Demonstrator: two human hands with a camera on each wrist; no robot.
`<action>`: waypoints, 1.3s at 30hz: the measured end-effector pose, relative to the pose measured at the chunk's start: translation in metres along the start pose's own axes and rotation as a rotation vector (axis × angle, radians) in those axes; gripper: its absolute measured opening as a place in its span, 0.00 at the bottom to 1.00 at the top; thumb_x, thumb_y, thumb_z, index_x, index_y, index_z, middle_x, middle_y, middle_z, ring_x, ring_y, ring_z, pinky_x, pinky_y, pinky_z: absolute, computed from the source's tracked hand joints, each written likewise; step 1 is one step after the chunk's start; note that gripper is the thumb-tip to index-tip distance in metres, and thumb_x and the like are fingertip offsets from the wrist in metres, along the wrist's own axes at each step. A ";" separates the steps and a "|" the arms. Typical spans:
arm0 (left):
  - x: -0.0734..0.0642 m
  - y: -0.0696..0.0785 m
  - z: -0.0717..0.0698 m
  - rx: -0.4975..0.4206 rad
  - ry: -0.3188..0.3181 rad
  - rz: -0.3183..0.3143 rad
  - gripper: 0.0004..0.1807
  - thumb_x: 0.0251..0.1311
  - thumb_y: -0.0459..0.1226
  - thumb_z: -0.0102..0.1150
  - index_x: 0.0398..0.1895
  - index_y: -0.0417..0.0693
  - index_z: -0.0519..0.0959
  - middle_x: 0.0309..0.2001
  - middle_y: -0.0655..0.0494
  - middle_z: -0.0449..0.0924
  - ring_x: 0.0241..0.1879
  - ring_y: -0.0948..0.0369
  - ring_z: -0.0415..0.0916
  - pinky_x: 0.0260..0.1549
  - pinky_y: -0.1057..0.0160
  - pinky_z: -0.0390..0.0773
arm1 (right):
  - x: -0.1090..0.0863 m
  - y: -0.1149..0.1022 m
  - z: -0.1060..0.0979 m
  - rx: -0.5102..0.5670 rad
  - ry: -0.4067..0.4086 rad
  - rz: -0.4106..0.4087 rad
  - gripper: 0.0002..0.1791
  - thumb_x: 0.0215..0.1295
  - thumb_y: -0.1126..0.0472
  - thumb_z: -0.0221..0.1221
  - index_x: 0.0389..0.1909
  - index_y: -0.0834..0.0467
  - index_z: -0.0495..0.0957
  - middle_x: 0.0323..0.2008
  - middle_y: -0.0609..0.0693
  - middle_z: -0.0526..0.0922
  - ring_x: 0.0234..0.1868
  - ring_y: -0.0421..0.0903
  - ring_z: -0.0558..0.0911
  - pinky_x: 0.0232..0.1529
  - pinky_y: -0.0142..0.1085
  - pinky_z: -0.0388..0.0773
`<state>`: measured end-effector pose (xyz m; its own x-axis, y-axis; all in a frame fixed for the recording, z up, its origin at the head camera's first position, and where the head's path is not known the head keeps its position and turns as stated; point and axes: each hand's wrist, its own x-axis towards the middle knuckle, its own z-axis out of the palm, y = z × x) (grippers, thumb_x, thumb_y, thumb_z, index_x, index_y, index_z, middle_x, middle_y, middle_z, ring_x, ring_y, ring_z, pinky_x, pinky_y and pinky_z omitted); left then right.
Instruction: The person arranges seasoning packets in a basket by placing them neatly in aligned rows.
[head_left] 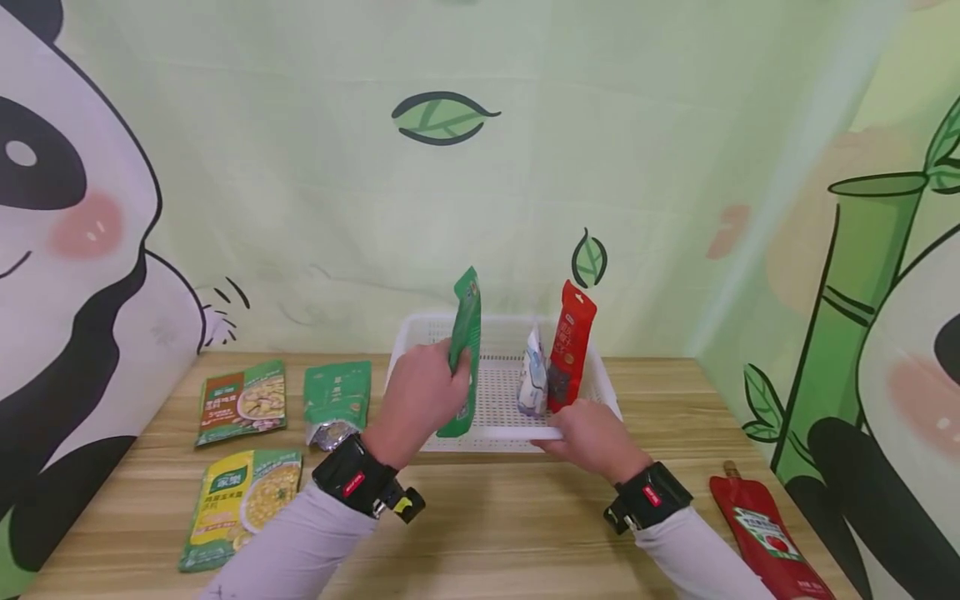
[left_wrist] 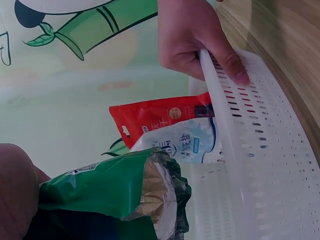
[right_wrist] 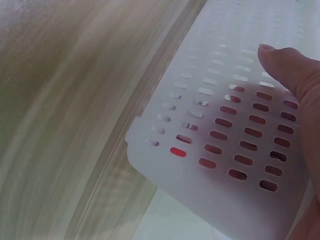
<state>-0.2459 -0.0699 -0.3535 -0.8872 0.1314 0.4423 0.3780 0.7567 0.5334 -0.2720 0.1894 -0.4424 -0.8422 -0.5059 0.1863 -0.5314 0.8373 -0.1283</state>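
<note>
Green pouch (head_left: 468, 321) pinched in left hand (head_left: 423, 396), over basket (head_left: 506, 433) at 9 o'clock. Right hand (head_left: 596, 439) grips near rim at 5. Risk: lowered short, pouch snags rim; basket tilt topples red pouch (head_left: 572, 346) at 3.

Left arm (head_left: 288, 546): one, pale sleeve, stretched forward. Left wrist (head_left: 360, 477): black strap. Left hand (head_left: 422, 396): I see thumb and fingers pinching.

Right arm (head_left: 697, 554): one, pale sleeve, angled inward. Right wrist (head_left: 651, 498): black strap. Right hand (head_left: 596, 437): gripping, thumb extended in my left wrist view, hands well apart.
</note>
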 end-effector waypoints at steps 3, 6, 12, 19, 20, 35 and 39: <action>0.012 -0.001 0.005 -0.004 -0.036 -0.027 0.20 0.74 0.40 0.48 0.19 0.48 0.70 0.12 0.60 0.65 0.11 0.65 0.68 0.09 0.68 0.67 | 0.000 0.000 0.000 0.000 0.002 -0.005 0.19 0.57 0.48 0.75 0.45 0.54 0.89 0.27 0.44 0.88 0.20 0.35 0.74 0.21 0.27 0.69; 0.026 -0.002 0.011 -0.003 -0.070 -0.071 0.19 0.74 0.40 0.47 0.20 0.48 0.71 0.13 0.59 0.68 0.12 0.65 0.72 0.10 0.68 0.70 | 0.000 0.001 0.001 -0.010 0.009 -0.013 0.20 0.57 0.48 0.75 0.46 0.54 0.89 0.30 0.46 0.89 0.21 0.36 0.76 0.22 0.26 0.70; 0.053 -0.003 0.024 0.033 -0.165 -0.173 0.18 0.73 0.40 0.47 0.22 0.45 0.75 0.18 0.54 0.77 0.18 0.60 0.79 0.15 0.64 0.76 | -0.001 0.004 0.001 -0.030 0.039 -0.034 0.22 0.56 0.47 0.75 0.47 0.55 0.88 0.36 0.48 0.90 0.26 0.38 0.81 0.27 0.26 0.75; 0.076 -0.009 0.042 0.082 -0.296 -0.286 0.13 0.69 0.40 0.49 0.32 0.41 0.79 0.31 0.49 0.83 0.30 0.55 0.83 0.24 0.59 0.82 | -0.001 0.005 0.001 -0.033 0.035 -0.023 0.20 0.57 0.47 0.75 0.47 0.54 0.88 0.36 0.47 0.90 0.26 0.37 0.80 0.28 0.27 0.74; 0.077 -0.010 0.044 0.087 -0.306 -0.297 0.13 0.70 0.40 0.49 0.33 0.41 0.79 0.32 0.49 0.83 0.31 0.55 0.83 0.25 0.59 0.82 | -0.001 0.005 0.001 -0.031 0.033 -0.020 0.20 0.57 0.47 0.75 0.47 0.54 0.88 0.36 0.48 0.90 0.25 0.37 0.79 0.27 0.27 0.74; 0.091 -0.017 0.070 0.097 -0.375 -0.395 0.12 0.68 0.36 0.51 0.35 0.39 0.83 0.39 0.47 0.86 0.35 0.54 0.80 0.32 0.57 0.79 | 0.001 0.002 0.002 -0.054 0.043 -0.043 0.21 0.58 0.45 0.73 0.47 0.54 0.88 0.37 0.49 0.91 0.26 0.38 0.81 0.29 0.28 0.76; 0.094 -0.017 0.079 0.088 -0.348 -0.409 0.10 0.67 0.35 0.54 0.37 0.38 0.83 0.42 0.45 0.87 0.40 0.52 0.83 0.42 0.54 0.83 | 0.001 0.003 0.001 -0.053 0.037 -0.038 0.20 0.59 0.46 0.73 0.45 0.55 0.89 0.34 0.48 0.90 0.23 0.37 0.78 0.26 0.27 0.73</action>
<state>-0.3568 -0.0200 -0.3776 -0.9981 0.0081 -0.0612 -0.0265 0.8393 0.5430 -0.2741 0.1911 -0.4438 -0.8170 -0.5304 0.2264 -0.5566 0.8279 -0.0691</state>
